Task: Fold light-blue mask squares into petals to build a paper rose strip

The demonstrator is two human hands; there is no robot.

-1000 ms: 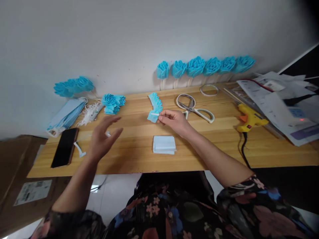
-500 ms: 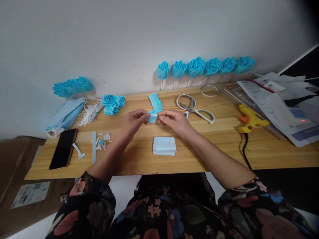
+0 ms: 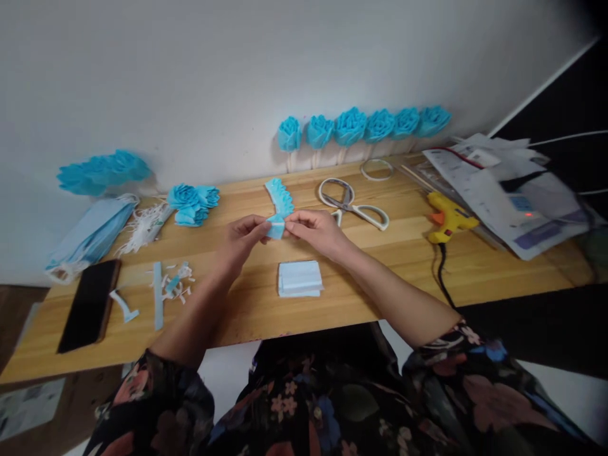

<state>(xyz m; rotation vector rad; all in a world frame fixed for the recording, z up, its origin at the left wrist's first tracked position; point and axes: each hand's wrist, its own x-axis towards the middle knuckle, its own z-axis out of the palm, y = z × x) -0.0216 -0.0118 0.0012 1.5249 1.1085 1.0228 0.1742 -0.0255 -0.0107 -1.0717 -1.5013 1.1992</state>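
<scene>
Both of my hands meet over the middle of the wooden table (image 3: 475, 278). My left hand (image 3: 240, 239) and my right hand (image 3: 316, 230) each pinch the near end of a blue scalloped strip (image 3: 279, 201) that curves away towards the wall. Just in front of my hands lies a stack of pale blue rectangular pieces (image 3: 299, 278). White-handled scissors (image 3: 350, 206) rest to the right of my right hand.
A yellow glue gun (image 3: 448, 216) with a black cord lies right, papers (image 3: 498, 190) beyond it. Blue paper roses (image 3: 361, 125) lean on the wall. At left are loose roses (image 3: 190, 202), blue face masks (image 3: 88, 231), scraps (image 3: 168, 290) and a black phone (image 3: 89, 305). A tape ring (image 3: 375, 169) sits behind the scissors.
My left hand came from hovering open over the scraps at left and pinched the strip's end beside my right hand. The view has shifted slightly right.
</scene>
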